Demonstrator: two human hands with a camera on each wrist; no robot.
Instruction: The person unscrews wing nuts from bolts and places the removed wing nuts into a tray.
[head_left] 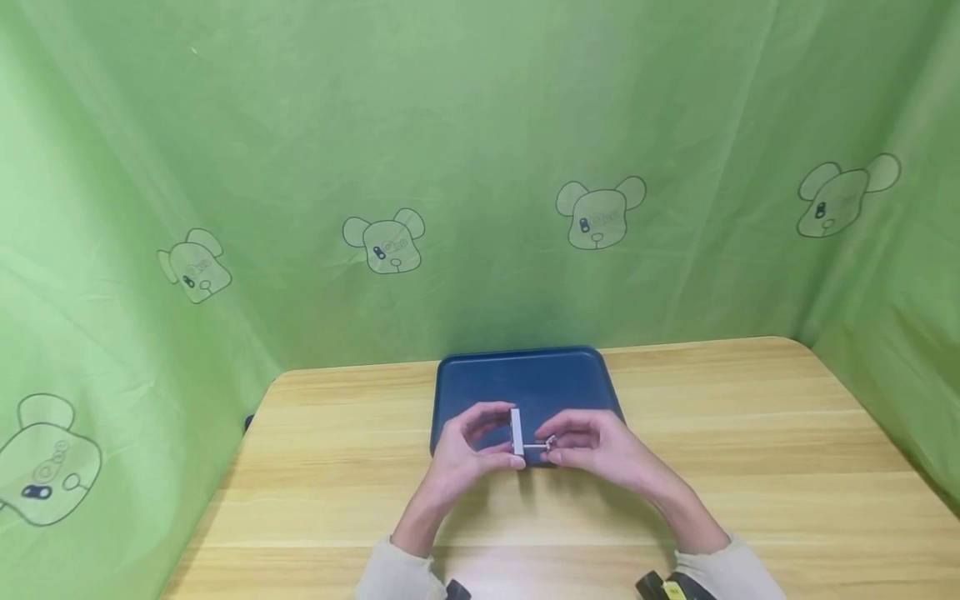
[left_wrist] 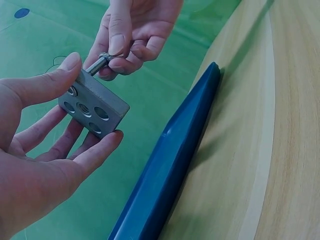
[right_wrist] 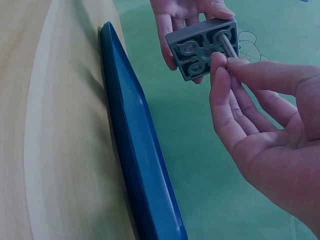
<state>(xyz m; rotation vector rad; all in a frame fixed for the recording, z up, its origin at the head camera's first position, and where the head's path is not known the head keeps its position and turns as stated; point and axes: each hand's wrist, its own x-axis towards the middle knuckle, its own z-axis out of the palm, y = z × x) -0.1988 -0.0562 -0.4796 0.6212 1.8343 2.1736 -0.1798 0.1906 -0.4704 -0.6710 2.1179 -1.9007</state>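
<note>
My left hand (head_left: 463, 450) holds a small grey metal block (head_left: 516, 429) by opposite edges, thumb on one side and fingers on the other. The left wrist view shows the block's flat face (left_wrist: 91, 104) with several round holes; its ribbed, hollowed back (right_wrist: 200, 47) appears in the right wrist view. A threaded bolt (left_wrist: 97, 65) stands out from the back at a corner hole. My right hand (head_left: 603, 450) pinches the bolt's outer end between thumb and fingers, which cover most of its head. Both hands are raised above the near edge of a blue tray.
The blue tray (head_left: 525, 375) lies at the back of the wood-grain table (head_left: 337, 467). Green curtains (head_left: 480, 125) printed with bear heads hang behind and at both sides. Black wrist straps (head_left: 678, 586) show by the sleeves.
</note>
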